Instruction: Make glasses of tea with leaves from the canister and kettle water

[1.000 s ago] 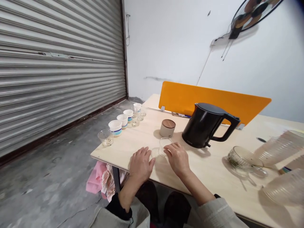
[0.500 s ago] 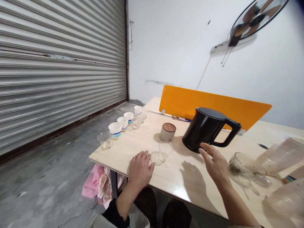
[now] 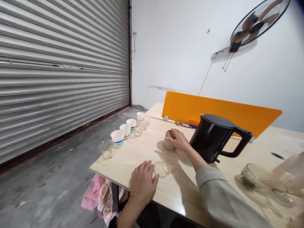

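Observation:
My right hand (image 3: 178,140) rests over the wooden lid of a small beige canister (image 3: 168,145), its fingers curled onto the lid. The black electric kettle (image 3: 212,139) stands just to the right of that hand, and its handle points right. My left hand (image 3: 143,179) lies flat on the pale wooden table (image 3: 123,161) near the front edge, holding nothing. A clear drinking glass (image 3: 169,162) stands just beyond its fingertips, with a round clear glass disc (image 3: 159,169) touching its left side.
Several white paper cups (image 3: 125,130) and small clear glasses (image 3: 106,148) line the table's left edge. A glass bowl (image 3: 253,179) and a stack of clear plastic cups (image 3: 291,174) lie at right. An orange divider (image 3: 220,114) stands behind the kettle.
My right hand has moved left from beside the kettle onto the canister lid. My left hand stays on the table, and the view has shifted slightly.

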Motion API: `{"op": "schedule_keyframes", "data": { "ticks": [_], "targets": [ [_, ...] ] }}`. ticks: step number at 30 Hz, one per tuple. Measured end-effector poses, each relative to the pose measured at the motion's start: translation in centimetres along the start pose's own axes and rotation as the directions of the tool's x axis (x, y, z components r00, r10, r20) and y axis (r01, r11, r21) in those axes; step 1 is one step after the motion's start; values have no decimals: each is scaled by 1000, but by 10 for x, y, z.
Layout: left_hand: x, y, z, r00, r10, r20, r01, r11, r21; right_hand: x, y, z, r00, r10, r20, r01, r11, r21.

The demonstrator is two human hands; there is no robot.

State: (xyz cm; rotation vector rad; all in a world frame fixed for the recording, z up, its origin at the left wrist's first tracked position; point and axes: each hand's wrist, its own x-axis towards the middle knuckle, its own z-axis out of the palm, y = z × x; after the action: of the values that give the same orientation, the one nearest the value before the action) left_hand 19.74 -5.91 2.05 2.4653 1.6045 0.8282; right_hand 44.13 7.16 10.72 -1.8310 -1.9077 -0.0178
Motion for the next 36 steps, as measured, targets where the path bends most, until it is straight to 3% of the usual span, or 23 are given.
{"op": "schedule_keyframes", "data": {
  "ticks": [5,10,15,20,23,27,31,36],
  "targets": [
    [0,-2,3,1000,11,-17,-11,1000,-15,2,2,8,999,19,-51,-18,1000,13],
    [0,-1,0,1000,1,-19,-1,1000,-23,-19,18,-11,985,39,-171,-30,998,52],
    [-2,0,-1,999,2,-32,-2,1000,-14,-78,23,-55,959,40,-280,-41,999,5],
    [-3,-3,-1,994,24,-109,-31,998,-62,-161,4,-84,960,12,-281,-5,1000,27],
    [-7,-5,-4,977,108,-187,-145,969,-200,-195,-16,-78,970,-36,-240,54,996,71],
    [-25,-3,-8,956,204,-212,-278,860,-427,-212,-48,-53,972,-110,-207,137,983,121],
    [-41,3,-11,977,184,-110,-215,820,-531,-211,-73,-27,959,-166,-231,196,974,114],
    [-40,13,-13,991,129,-25,-121,828,-548,-205,-92,-10,942,-183,-283,201,979,38]
  ]
}}
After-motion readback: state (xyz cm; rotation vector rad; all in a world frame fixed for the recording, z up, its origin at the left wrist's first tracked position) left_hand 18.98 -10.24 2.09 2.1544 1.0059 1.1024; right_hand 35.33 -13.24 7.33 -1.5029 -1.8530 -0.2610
